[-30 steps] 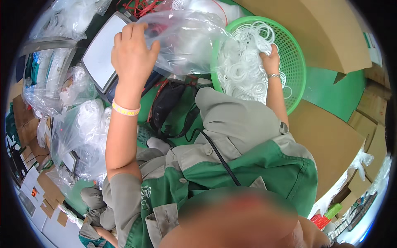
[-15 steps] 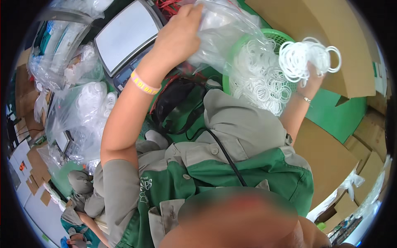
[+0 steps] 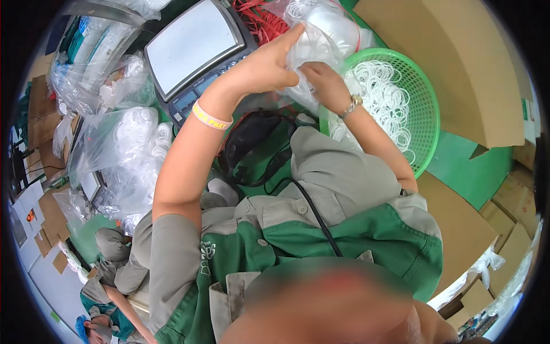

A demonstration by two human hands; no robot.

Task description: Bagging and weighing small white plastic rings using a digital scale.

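**Filling the clear bag over the green basket**

I am at the bagging step, as far as I can judge. My left hand holds the clear plastic bag just beside the near-left rim of the green basket, fingers curled around the bag's side and the forefinger stretched out along it. My right hand is tucked in against the bag's mouth, right at the basket's rim, fingers pressed together on the plastic; whether they pinch any rings I cannot tell, because the film hides them. The bag itself hangs touching the basket's edge, already holding some white rings.

Inside the basket a heap of loose white rings lies against the far wall. To the left of the basket sits the weighing scale, its flat pan bare, and beyond the basket's far-left rim a bundle of red bands shows. A black pouch lies near the basket, on the side toward me.

The next move, I think, calls for keeping the bag's mouth wide with my left hand while my right reaches back into the heap without spilling rings over the rim.
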